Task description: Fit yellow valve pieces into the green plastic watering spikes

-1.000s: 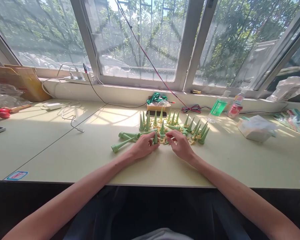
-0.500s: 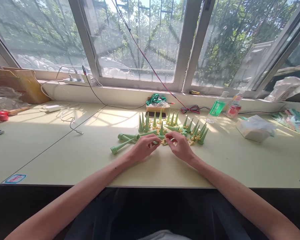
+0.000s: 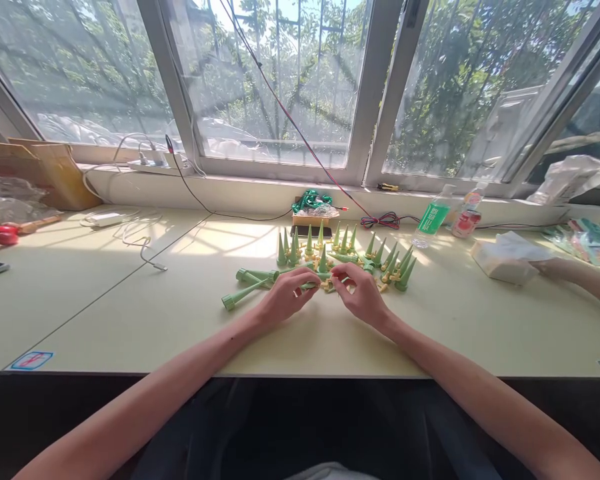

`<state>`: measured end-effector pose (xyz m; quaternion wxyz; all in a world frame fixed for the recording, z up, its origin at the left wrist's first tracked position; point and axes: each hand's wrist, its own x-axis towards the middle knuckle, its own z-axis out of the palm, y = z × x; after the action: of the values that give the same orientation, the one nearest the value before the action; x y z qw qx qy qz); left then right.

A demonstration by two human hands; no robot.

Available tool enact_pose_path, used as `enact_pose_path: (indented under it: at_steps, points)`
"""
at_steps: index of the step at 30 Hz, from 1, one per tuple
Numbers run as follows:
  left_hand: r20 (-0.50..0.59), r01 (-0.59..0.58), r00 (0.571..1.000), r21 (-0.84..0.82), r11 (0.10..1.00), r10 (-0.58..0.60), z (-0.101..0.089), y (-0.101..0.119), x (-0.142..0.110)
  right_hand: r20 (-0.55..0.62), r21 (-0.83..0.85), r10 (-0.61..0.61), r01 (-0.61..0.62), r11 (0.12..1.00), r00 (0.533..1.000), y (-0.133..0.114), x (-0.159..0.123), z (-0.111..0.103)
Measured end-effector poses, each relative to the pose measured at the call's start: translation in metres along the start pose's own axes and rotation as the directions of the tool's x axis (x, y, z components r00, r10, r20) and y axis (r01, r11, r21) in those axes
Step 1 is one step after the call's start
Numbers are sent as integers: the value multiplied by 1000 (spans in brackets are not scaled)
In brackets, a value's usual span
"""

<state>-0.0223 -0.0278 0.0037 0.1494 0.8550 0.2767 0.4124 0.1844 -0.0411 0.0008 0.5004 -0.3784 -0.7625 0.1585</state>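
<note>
My left hand (image 3: pixel 290 292) has its fingers closed round a green plastic spike (image 3: pixel 309 286), a cone lying tilted and mostly hidden by the fingers. Facing it, my right hand (image 3: pixel 363 293) pinches thumb and forefinger together near the spike's end; whatever is between them is too small to make out. Small yellow plastic valve pieces (image 3: pixel 326 285) lie just below the fingertips. Behind my hands several green spikes stand upright, among them a middle spike (image 3: pixel 323 259) and a right-hand one (image 3: pixel 405 273). Longer green spikes, such as the near one (image 3: pixel 243 295), lie left of my left hand.
Another person's hand (image 3: pixel 555 269) touches a tissue box (image 3: pixel 500 262) at the right. A bottle with a green label (image 3: pixel 433 219) and a pink can (image 3: pixel 466 223) stand by the sill. Behind the spikes are a phone (image 3: pixel 311 231) and a small box (image 3: pixel 315 218).
The spike in my left hand has tipped from upright to lying over, and my two hands have drawn slightly closer. Another person's arm has come in at the right, reaching the tissue box.
</note>
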Motion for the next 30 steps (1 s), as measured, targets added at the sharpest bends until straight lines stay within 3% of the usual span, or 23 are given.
enact_pose_path:
  at_steps: [17,30]
  points:
    - [-56,28,998,-21,999,-29,1,-4,0,-37,52,-73,75,996,997,-5,-1,-1]
    - [-60,32,998,-8,999,-32,1,-2,1,3,66,-54,54,996,999,-4,-1,0]
